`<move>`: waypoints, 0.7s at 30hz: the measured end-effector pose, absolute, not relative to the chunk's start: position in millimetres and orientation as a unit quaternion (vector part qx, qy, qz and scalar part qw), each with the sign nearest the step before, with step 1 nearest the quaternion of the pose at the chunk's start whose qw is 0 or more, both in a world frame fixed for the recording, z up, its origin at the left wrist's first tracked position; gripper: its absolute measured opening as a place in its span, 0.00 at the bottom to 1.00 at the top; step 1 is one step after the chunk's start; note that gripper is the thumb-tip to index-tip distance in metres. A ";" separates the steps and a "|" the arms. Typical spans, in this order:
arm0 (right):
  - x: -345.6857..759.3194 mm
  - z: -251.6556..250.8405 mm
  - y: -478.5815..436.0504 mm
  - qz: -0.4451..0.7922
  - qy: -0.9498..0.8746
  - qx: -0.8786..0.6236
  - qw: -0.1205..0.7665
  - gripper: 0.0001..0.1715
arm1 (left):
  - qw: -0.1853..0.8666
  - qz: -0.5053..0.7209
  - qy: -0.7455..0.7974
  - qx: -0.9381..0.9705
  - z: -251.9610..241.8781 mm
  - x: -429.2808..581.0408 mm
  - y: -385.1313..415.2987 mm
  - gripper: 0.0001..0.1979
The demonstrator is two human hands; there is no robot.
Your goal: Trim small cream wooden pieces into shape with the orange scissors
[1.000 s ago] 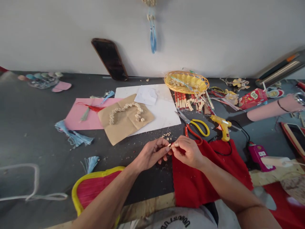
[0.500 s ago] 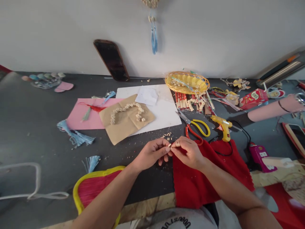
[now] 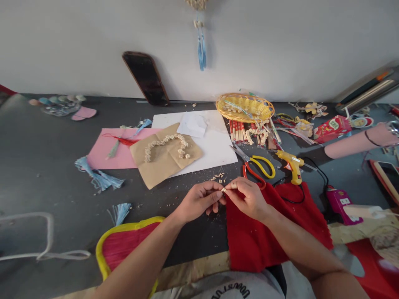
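My left hand and my right hand meet above the front of the dark table, both closed in a pinch. Between their fingertips sit small cream-coloured wooden pieces; where one piece ends and the other begins is too small to make out. Just beyond the fingers lies a loose scatter of similar short pieces. A curved chain of such pieces rests on a brown paper sheet farther back to the left. Under my right hand and forearm spreads a red cloth.
Scissors with red and yellow handles and a yellow glue gun lie right of my hands. Behind stands a yellow woven basket. A purple power socket is at right. Blue tassels lie left; a phone leans on the wall.
My fingertips have come slightly closer around the small pieces, and the right hand has shifted a little. The objects on the table stay where they were.
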State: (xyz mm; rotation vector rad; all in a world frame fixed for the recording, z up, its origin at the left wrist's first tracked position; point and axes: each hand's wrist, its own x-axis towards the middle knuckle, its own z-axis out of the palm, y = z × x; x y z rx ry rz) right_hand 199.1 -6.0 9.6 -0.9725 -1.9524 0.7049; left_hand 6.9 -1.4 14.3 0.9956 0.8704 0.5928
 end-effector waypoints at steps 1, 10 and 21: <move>199.2 9.4 -5.9 0.280 -0.778 -0.386 0.410 0.03 | 0.745 0.269 0.402 0.460 14.3 6.8 -1.3 0.19; 198.7 5.5 -5.2 0.284 -0.785 -0.371 0.408 0.07 | 0.721 0.256 0.411 0.496 14.6 5.7 -0.7 0.19; 199.2 6.8 -4.9 0.304 -0.776 -0.372 0.409 0.06 | 0.696 0.268 0.407 0.527 14.8 6.5 -0.3 0.16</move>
